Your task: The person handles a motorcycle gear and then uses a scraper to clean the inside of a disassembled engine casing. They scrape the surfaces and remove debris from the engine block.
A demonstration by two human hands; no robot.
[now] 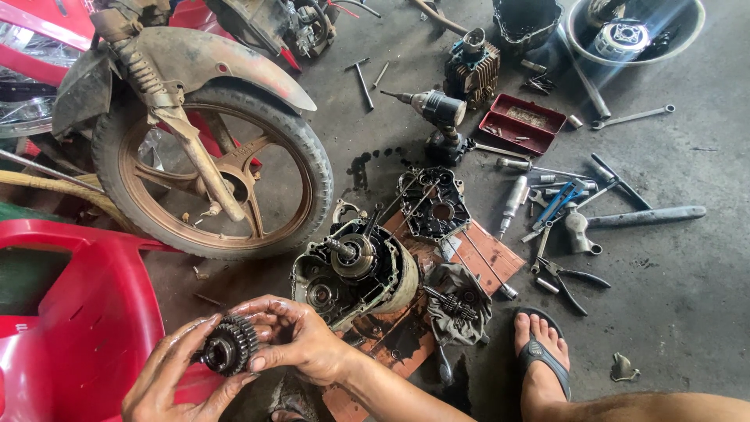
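Motorcycle front wheel (212, 168) with rusty cast spokes and muddy fender fills upper left; red plastic body panel (82, 312) sits lower left. Grey concrete floor (680, 312), oil-stained.

Centre: opened engine crankcase half (355, 270) stands on a worn wooden board (488, 254), shaft end up. Second case half (434, 205) lies just behind it on the same board. A greasy rag (459, 301) with a gear shaft on it lies right of the crankcase.

Above: cordless impact driver (437, 113) on its side, cylinder block (473, 70) beyond it, red parts tray (522, 123) to the right, metal bowl (634, 31) holding parts at top right.

Right: loose tool spread, including hammer (625, 221), blue-handled pliers (556, 205), black pliers (574, 283) and a combination wrench (633, 117). Foot in a flip-flop (541, 348) rests near the rag.

Bottom left: gear cluster (229, 345), oily, held in the air in front of the crankcase, over the red panel edge. Left hand (168, 379) cups it from below and left, fingers curled on the teeth. Right hand (297, 337) grips it from above and right, thumb and fingers closed round the rim.
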